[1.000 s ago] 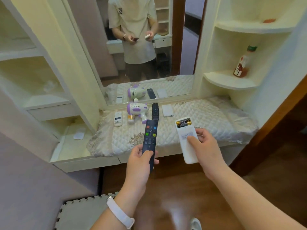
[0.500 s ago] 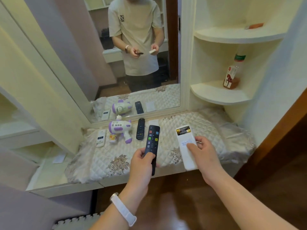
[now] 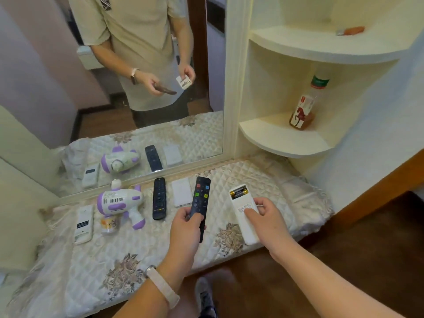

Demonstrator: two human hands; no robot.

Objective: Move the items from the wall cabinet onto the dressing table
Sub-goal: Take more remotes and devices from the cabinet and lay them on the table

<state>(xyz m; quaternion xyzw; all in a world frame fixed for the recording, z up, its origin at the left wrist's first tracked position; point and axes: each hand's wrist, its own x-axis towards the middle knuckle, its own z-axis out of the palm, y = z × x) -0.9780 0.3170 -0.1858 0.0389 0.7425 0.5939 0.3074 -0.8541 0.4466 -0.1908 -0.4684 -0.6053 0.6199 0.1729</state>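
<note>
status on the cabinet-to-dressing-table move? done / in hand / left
Done: white remote, small jar, toy gun, black remote and white box lie on the dressing table.
In hand: left hand holds a dark remote; right hand holds a white remote, batteries exposed.
Left: bottle and a small orange item sit on the shelves.

We held both arms stretched forward and slightly inward, forearms bare. Our left hand (image 3: pixel 187 228) was closed around the lower end of a black remote control (image 3: pixel 200 204), thumb lying on top of it, fingers curled under. A pale band (image 3: pixel 163 287) sat on our left wrist. Our right hand (image 3: pixel 267 220) gripped a white remote control (image 3: pixel 242 213) from its right side, the thumb pressed flat on its upper face, the other fingers wrapped at its edge.
</note>
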